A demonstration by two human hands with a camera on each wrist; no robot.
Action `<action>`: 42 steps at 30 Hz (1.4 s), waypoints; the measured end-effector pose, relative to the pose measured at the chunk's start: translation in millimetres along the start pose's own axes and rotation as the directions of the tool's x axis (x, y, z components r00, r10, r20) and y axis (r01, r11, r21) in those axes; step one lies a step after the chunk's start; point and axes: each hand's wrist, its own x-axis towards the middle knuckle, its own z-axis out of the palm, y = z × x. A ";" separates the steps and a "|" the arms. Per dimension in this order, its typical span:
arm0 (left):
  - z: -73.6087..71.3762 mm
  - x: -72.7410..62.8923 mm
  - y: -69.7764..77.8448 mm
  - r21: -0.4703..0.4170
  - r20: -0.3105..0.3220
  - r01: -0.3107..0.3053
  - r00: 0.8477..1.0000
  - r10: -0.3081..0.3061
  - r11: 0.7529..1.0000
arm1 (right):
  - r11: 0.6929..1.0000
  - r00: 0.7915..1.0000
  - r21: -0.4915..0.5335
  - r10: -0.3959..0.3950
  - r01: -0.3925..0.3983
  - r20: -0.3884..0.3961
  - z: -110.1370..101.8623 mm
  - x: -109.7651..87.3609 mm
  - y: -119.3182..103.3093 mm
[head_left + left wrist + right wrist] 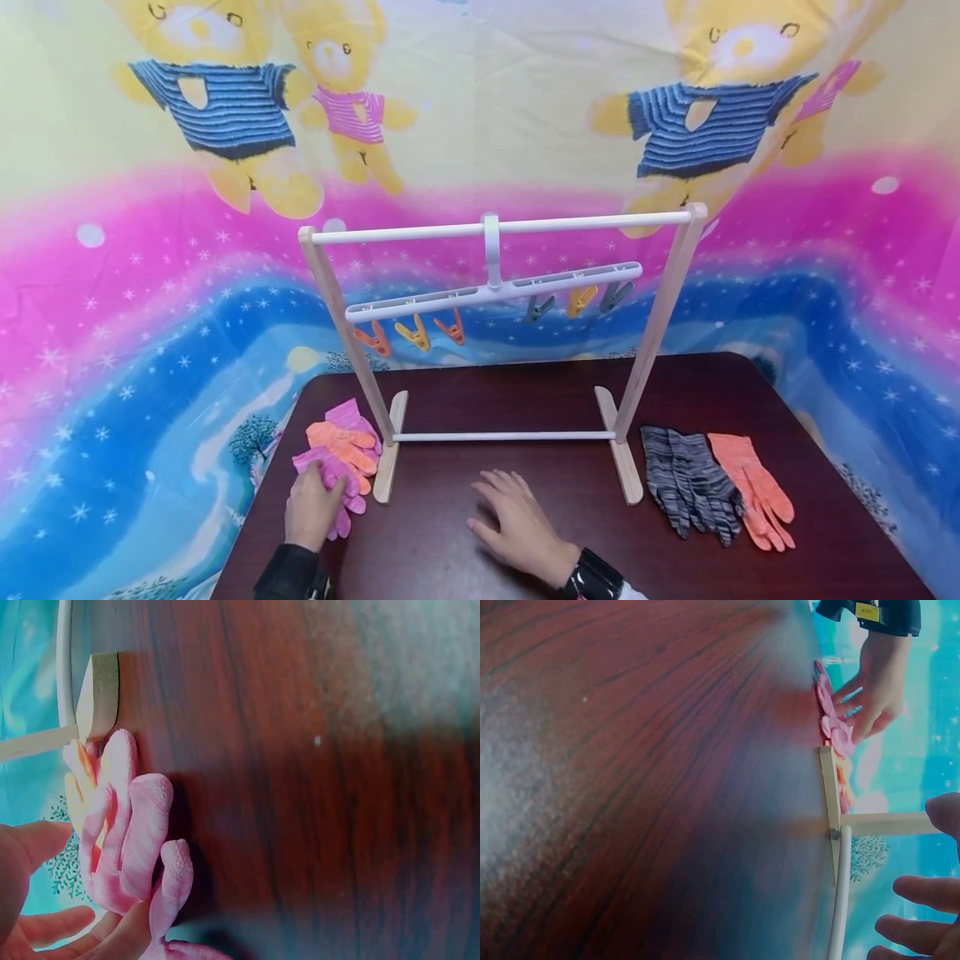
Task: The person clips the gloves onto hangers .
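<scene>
My left hand (pixel 309 507) reaches down over the front pink glove (pixel 349 498) at the table's left side, thumb apart from the fingers. In the left wrist view a fingertip meets the edge of this pink glove (pixel 146 832), while the thumb stands off from it. Beneath and behind lie an orange glove (pixel 341 442) and more pink glove fabric (pixel 347 412), partly covered. With fingers spread, my right hand (pixel 521 525) hovers low over the middle of the table, holding nothing.
A wooden rack (pixel 648 350) with white rods stands on the dark table (pixel 442 533). From its top rod hangs a white hanger (pixel 495 289) with several colored clips (pixel 412 332). A grey-black striped glove (pixel 686 475) and an orange glove (pixel 750 479) lie to the right.
</scene>
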 end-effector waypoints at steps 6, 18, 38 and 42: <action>-0.2 3.0 -1.8 0.031 -0.001 0.004 1.000 -0.004 1.000 | 1.000 1.000 -0.007 -0.005 0.005 0.002 1.2 0.7 -2.0; -0.8 2.8 -6.4 0.005 -0.019 -0.022 1.000 0.022 1.000 | 1.000 0.999 -0.008 0.011 -0.010 0.041 -2.8 4.4 -0.8; -16.1 -2.6 -3.2 -0.027 -0.041 -0.039 0.998 0.038 0.999 | 1.000 1.000 -0.011 -0.005 0.005 0.002 -7.5 9.3 1.4; -18.0 -3.6 -0.7 -0.028 -0.051 -0.035 0.998 0.034 0.999 | 1.000 1.000 -0.007 -0.021 0.021 -0.013 -9.2 12.2 -1.1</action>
